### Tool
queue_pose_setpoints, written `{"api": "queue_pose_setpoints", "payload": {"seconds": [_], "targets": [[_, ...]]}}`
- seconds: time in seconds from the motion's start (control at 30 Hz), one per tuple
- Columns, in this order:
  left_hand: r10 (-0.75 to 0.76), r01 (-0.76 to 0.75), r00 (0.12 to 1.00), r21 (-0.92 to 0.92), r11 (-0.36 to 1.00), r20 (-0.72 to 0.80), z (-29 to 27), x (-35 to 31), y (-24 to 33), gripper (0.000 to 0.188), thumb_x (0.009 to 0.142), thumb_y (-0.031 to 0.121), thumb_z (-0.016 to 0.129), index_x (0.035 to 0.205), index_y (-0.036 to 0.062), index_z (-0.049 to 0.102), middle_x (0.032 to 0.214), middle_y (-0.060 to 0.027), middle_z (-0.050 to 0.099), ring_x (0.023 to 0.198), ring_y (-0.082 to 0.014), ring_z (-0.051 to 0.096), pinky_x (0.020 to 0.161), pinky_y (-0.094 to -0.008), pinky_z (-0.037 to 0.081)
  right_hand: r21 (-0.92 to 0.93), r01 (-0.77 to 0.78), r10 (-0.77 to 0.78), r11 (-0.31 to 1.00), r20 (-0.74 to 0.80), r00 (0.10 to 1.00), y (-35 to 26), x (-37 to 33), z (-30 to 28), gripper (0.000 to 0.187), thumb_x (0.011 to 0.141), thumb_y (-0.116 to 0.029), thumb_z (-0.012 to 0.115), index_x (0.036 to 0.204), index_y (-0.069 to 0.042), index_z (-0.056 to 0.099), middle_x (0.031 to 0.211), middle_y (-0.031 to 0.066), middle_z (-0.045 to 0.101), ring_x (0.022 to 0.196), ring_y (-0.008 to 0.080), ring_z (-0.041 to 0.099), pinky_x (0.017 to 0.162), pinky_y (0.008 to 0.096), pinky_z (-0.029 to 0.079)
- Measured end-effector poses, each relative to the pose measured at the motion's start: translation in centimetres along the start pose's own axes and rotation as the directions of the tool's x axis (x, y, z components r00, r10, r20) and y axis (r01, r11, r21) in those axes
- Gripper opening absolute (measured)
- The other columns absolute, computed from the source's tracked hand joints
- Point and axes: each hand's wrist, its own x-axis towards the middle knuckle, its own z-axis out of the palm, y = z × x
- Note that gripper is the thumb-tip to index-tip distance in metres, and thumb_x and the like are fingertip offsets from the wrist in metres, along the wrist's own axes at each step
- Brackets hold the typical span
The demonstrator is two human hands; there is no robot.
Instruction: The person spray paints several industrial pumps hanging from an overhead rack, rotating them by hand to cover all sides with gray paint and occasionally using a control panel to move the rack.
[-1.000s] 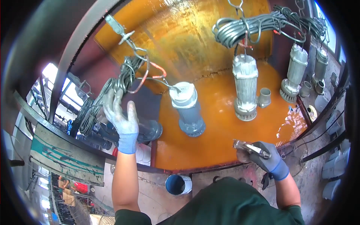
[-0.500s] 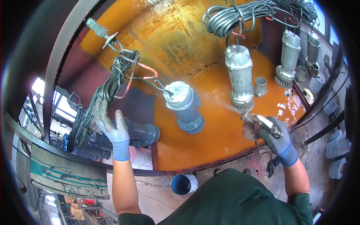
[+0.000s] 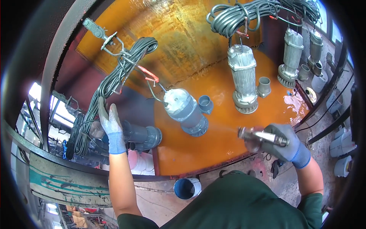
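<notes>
My right hand, in a grey glove with a blue cuff, is closed around a metal spray gun. Its nozzle points left, and a faint mist hangs off it toward a hanging pump. That pump is mostly coated grey, with a paler top and a grey outlet pipe at its right side. Above it, a bundle of dark cable hangs from a hook. My gloved left hand rests against the bundle's lower end, its fingers stretched upward.
Unpainted pale pumps hang at the right beneath coiled cables. Dark grey pumps are at the left beyond my hand. An orange-stained booth wall stands behind. A blue-lined bucket sits by my feet.
The pump and its cable bundle have turned, bringing the outlet pipe into sight on the right. My left hand has shifted slightly left; the spray gun has swung to point left.
</notes>
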Motion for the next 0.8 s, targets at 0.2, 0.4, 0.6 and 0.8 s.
{"api": "queue_pose_setpoints", "payload": {"seconds": [0.2, 0.4, 0.6, 0.8], "targets": [[-0.265, 0.256, 0.964, -0.294, 0.921, 0.010, -0.4, -0.3, -2.5, 0.053, 0.111, 0.011, 0.055, 0.161, -0.0035, 0.043, 0.157, -0.0202, 0.052, 0.143, -0.0242, 0.052, 0.122, -0.0342, 0.040, -0.030, -0.043, 0.044, 0.999, 0.032, 0.999, -0.4, 0.6, -1.3, 0.015, 0.089, -0.010, 0.078, 0.096, 0.000, 0.068, 0.082, 0.0112, 0.073, 0.073, 0.0188, 0.072, 0.068, 0.0334, 0.056], [-0.403, 0.425, 0.903, -0.424, 0.800, 0.145, -0.1, -12.7, -10.2, 0.023, 0.107, 0.019, 0.061, 0.120, 0.0012, 0.067, 0.117, -0.0073, 0.066, 0.107, -0.0172, 0.062, 0.095, -0.0308, 0.050, 0.068, -0.115, 0.117, 0.991, -0.031, 0.993, -1.3, 2.5, -1.4, 0.018, 0.091, -0.011, 0.079, 0.099, 0.002, 0.069, 0.086, 0.0094, 0.076, 0.078, 0.0142, 0.072, 0.071, 0.0321, 0.057], [-0.951, 0.839, 0.301, -0.495, 0.227, 0.074, 2.4, -44.0, -16.4, 0.019, 0.107, 0.018, 0.062, 0.115, 0.0049, 0.074, 0.106, -0.0099, 0.076, 0.089, -0.0235, 0.071, 0.077, -0.0404, 0.059, 0.127, -0.137, 0.122, 0.982, 0.120, 0.985, -3.8, 6.0, -1.0, 0.022, 0.095, -0.010, 0.072, 0.113, 0.002, 0.071, 0.096, 0.0095, 0.077, 0.087, 0.0145, 0.072, 0.081, 0.0321, 0.058], [-0.818, 0.657, 0.508, 0.494, 0.570, 0.269, -4.1, -63.1, -12.5, 0.033, 0.101, 0.032, 0.067, 0.107, 0.0013, 0.078, 0.103, -0.0219, 0.079, 0.100, -0.0393, 0.074, 0.086, -0.0480, 0.055, -0.034, 0.125, -0.114, 0.992, 0.238, 0.964, -3.2, 6.9, -0.6, 0.015, 0.095, -0.008, 0.076, 0.105, 0.002, 0.071, 0.098, 0.0141, 0.079, 0.089, 0.0156, 0.076, 0.082, 0.0336, 0.059]]}}
